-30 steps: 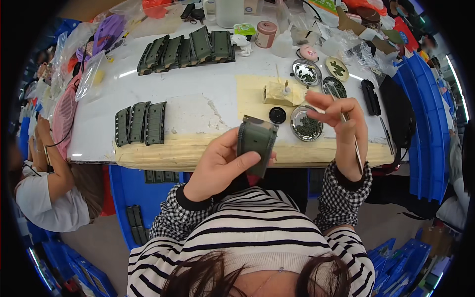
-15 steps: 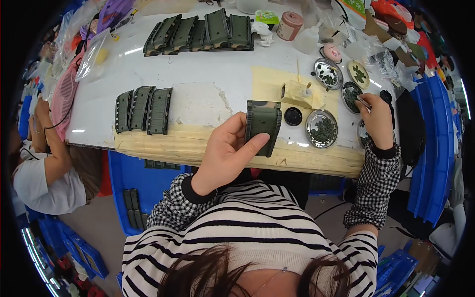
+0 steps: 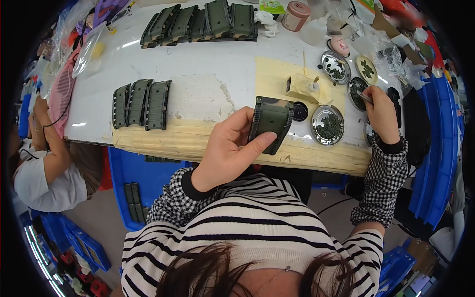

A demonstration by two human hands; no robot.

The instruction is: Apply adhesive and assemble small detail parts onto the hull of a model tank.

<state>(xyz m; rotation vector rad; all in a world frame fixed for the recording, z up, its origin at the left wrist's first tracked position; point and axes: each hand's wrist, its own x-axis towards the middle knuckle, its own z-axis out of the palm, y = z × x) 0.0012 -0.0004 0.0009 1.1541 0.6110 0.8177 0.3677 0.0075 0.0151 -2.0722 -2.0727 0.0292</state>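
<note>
My left hand is closed on a green camouflage model tank part with dark ridged sides, its thumb across the lower end. To the right, my right hand pinches metal tweezers; their tips are over a round metal dish of small dark green pieces, and whether they grip a piece is too small to tell. Another metal dish of tiny green pieces lies between the hands. Beside it sit a black round cap and a tape-wrapped block with a small bottle neck standing up from it.
Three similar parts lie at left, and several more stand in a row at the back. A metal dish, a cream dish and a pink jar are at back right. Another person sits left. Blue bins flank the table.
The view has shifted slightly. My left hand still holds the part, now turned a little and closer to the black cap. The tweezers stay at the same dish.
</note>
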